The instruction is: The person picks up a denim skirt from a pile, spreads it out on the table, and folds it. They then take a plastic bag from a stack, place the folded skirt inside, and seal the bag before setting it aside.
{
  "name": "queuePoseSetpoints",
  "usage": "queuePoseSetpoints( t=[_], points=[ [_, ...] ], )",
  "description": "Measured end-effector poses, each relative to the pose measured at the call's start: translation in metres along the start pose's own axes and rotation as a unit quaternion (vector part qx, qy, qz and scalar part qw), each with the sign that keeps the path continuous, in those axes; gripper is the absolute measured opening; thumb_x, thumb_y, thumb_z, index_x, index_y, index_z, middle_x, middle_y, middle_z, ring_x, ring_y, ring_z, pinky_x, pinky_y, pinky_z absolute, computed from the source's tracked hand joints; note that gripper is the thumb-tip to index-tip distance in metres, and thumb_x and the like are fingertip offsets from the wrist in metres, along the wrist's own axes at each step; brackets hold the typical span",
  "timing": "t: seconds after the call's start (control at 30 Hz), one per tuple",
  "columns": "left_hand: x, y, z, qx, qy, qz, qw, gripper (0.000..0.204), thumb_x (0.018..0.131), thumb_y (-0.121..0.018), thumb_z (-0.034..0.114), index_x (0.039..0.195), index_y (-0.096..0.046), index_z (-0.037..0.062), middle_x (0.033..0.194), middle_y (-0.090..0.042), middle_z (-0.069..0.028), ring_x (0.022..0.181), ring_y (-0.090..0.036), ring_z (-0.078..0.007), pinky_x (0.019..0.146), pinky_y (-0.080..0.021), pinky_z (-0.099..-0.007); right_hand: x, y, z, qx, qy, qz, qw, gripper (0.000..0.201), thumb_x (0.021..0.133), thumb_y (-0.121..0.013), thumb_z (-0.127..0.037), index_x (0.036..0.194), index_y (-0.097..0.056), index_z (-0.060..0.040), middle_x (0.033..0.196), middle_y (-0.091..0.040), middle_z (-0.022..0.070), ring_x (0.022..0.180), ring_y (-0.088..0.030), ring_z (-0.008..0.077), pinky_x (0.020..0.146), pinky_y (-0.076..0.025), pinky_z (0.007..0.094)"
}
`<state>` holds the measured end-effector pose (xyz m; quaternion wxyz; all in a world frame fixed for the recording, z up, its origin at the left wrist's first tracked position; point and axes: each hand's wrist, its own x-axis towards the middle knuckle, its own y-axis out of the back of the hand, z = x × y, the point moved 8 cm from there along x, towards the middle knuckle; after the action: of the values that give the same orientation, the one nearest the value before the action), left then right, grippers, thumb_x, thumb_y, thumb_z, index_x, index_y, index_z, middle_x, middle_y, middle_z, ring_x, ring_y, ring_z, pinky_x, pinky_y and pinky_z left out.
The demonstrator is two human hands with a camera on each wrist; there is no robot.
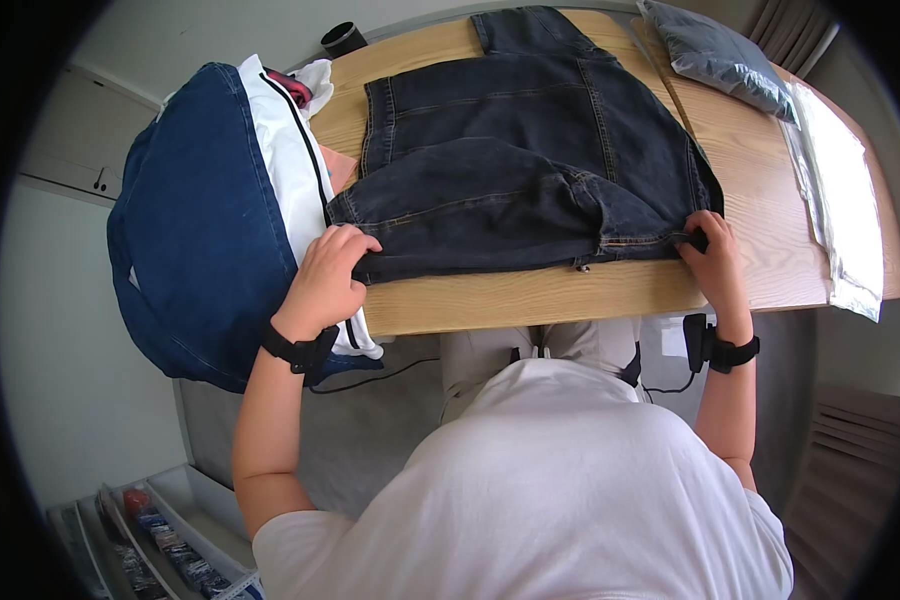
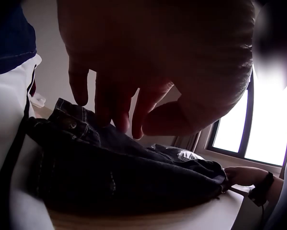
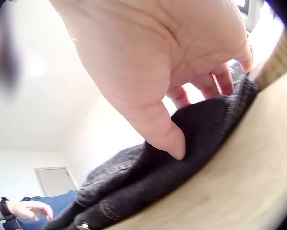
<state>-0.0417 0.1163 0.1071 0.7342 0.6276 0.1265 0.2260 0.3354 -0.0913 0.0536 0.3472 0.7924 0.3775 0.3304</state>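
Observation:
A dark denim jacket (image 1: 480,160) lies spread on the wooden table, one sleeve (image 1: 460,205) laid across it near the front edge. My right hand (image 1: 713,255) pinches the jacket's near right corner. In the right wrist view, the thumb (image 3: 174,143) presses on the denim while the other fingers reach over its far side. At the left end, my left hand (image 1: 328,278) is beside the sleeve's cuff. The left wrist view shows its fingers (image 2: 122,115) loosely bent just over the denim. A small metal button (image 1: 583,267) shows at the jacket's near edge.
A large blue and white fabric bundle (image 1: 205,220) bulges against the table's left side. On the right lie a plastic-wrapped dark package (image 1: 720,60) and a shiny clear-and-white plastic bag (image 1: 845,200). A black cup (image 1: 343,39) stands at the back left. Grey bins (image 1: 160,540) stand low at the left.

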Motion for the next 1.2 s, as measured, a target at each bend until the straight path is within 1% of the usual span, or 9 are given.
queuePoseSetpoints(
  t=[0.07,0.13,0.17,0.27,0.37,0.47,0.77,1.07,1.2],
  points=[
    [0.008,0.008,0.003,-0.042,0.039,-0.028,0.998,0.030,0.073,-0.057,-0.001,0.104,-0.057,0.0024,0.098,-0.055,-0.0113,0.100,-0.053,-0.0298,0.091,-0.043,-0.0389,0.000,0.006,-0.018,-0.004,-0.002,0.007,1.000,0.035,0.072,-0.069,-0.004,0.104,-0.057,-0.0084,0.107,-0.059,0.0102,0.108,-0.053,0.0323,0.095,-0.040,0.0415],
    [0.017,0.018,0.021,-0.111,0.020,0.050,0.992,0.031,0.079,-0.059,0.004,0.110,-0.057,0.0025,0.108,-0.056,-0.0127,0.106,-0.053,-0.0306,0.095,-0.041,-0.0395,-0.004,0.019,-0.082,-0.052,0.103,0.076,0.990,0.051,0.073,-0.066,-0.003,0.122,-0.052,-0.0107,0.128,-0.054,0.0101,0.125,-0.046,0.0306,0.106,-0.031,0.0481],
    [0.025,0.015,0.033,-0.094,-0.017,0.052,0.994,0.035,0.086,-0.058,0.009,0.121,-0.054,0.0011,0.122,-0.053,-0.0156,0.116,-0.050,-0.0325,0.101,-0.038,-0.0398,-0.003,0.008,-0.106,-0.032,0.137,0.044,0.989,0.054,0.075,-0.066,-0.005,0.127,-0.051,-0.0113,0.134,-0.051,0.0094,0.129,-0.042,0.0294,0.109,-0.027,0.0509],
    [0.047,-0.012,0.051,-0.026,-0.050,-0.024,0.998,0.055,0.092,-0.055,0.029,0.141,-0.040,0.0086,0.148,-0.035,-0.0153,0.139,-0.028,-0.0336,0.113,-0.024,-0.0443,-0.001,-0.037,-0.160,-0.075,0.208,-0.002,0.975,0.054,0.083,-0.066,-0.021,0.134,-0.049,-0.0160,0.141,-0.045,0.0073,0.135,-0.037,0.0293,0.110,-0.023,0.0556],
    [0.042,-0.046,0.003,0.098,0.045,-0.134,0.985,0.066,0.090,-0.055,0.045,0.148,-0.032,0.0213,0.155,-0.022,-0.0137,0.145,-0.015,-0.0337,0.113,-0.016,-0.0558,0.004,-0.069,-0.134,-0.196,0.161,-0.041,0.966,0.054,0.088,-0.061,-0.034,0.139,-0.046,-0.0244,0.148,-0.038,0.0069,0.138,-0.031,0.0327,0.111,-0.019,0.0590],
    [0.031,-0.058,-0.021,0.113,0.067,-0.174,0.976,0.068,0.091,-0.055,0.047,0.149,-0.029,0.0225,0.157,-0.019,-0.0101,0.145,-0.012,-0.0321,0.112,-0.015,-0.0601,0.007,-0.072,-0.098,-0.136,0.094,-0.092,0.982,0.058,0.085,-0.058,-0.054,0.138,-0.048,-0.0316,0.149,-0.036,0.0094,0.140,-0.028,0.0329,0.109,-0.021,0.0614],
    [0.027,-0.060,-0.023,0.040,0.053,-0.170,0.983,0.073,0.088,-0.059,0.048,0.149,-0.027,0.0241,0.157,-0.020,-0.0094,0.145,-0.013,-0.0321,0.110,-0.020,-0.0615,0.007,-0.064,-0.092,-0.118,0.083,-0.145,0.979,0.056,0.081,-0.063,-0.053,0.132,-0.055,-0.0288,0.149,-0.036,0.0110,0.139,-0.029,0.0330,0.105,-0.028,0.0613],
    [-0.018,-0.059,0.026,0.048,0.049,-0.198,0.978,0.075,0.089,-0.058,0.046,0.150,-0.026,0.0172,0.156,-0.017,-0.0136,0.145,-0.013,-0.0355,0.110,-0.021,-0.0595,-0.028,-0.044,-0.096,-0.121,0.081,-0.184,0.972,0.055,0.080,-0.067,-0.046,0.131,-0.056,-0.0271,0.149,-0.036,0.0126,0.139,-0.029,0.0346,0.105,-0.030,0.0593],
    [-0.021,-0.032,0.029,-0.114,0.067,-0.184,0.974,0.066,0.090,-0.060,0.034,0.147,-0.032,0.0139,0.154,-0.025,-0.0137,0.144,-0.017,-0.0344,0.112,-0.017,-0.0575,-0.023,-0.014,-0.102,-0.088,0.095,-0.230,0.965,0.060,0.078,-0.071,-0.042,0.132,-0.054,-0.0236,0.149,-0.035,0.0158,0.140,-0.028,0.0369,0.106,-0.029,0.0591]
  ],
)
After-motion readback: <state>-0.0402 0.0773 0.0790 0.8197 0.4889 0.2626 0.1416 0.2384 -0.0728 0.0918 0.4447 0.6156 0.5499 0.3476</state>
